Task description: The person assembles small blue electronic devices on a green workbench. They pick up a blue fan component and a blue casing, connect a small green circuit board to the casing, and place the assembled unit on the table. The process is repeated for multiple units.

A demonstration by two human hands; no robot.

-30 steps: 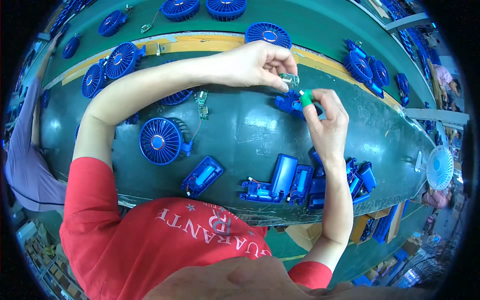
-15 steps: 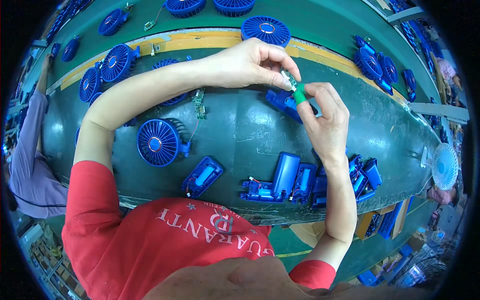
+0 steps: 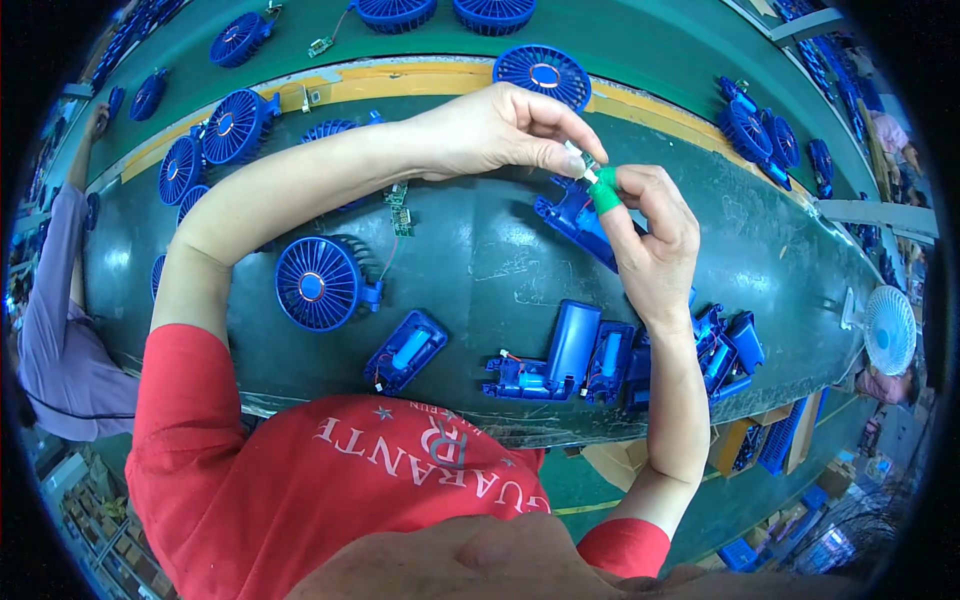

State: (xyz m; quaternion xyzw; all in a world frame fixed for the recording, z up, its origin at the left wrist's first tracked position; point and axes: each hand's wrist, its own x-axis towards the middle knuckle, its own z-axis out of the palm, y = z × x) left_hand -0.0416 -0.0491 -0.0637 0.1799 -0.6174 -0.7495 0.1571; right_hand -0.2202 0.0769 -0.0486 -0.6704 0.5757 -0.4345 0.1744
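Observation:
My left hand (image 3: 520,130) pinches a small green circuit board (image 3: 587,158) between thumb and fingers, which partly cover it. Against it my right hand (image 3: 652,225), with green wraps on thumb and index finger, is closed on a small white connector (image 3: 590,176) at the board's edge. Whether the connector is seated in the board cannot be made out. Just below the fingertips lies an open blue handle housing (image 3: 578,222), partly hidden by my right hand. Left of it a blue fan (image 3: 315,284) lies on the bench with a wired circuit board (image 3: 401,218) beside it.
Along the bench's near edge lie a battery-fitted housing (image 3: 406,352), an upright-looking blue shell (image 3: 573,345) and several more housings (image 3: 722,345). Several fans (image 3: 236,126) are at left. Beyond the yellow ledge (image 3: 420,76), a green belt (image 3: 640,40) carries more fans. A co-worker's sleeve (image 3: 60,280) shows left.
The fans on the far belt have shifted right. The housing under my hands sits slightly farther right and nearer. My hands keep their pinch at the board, moving very little.

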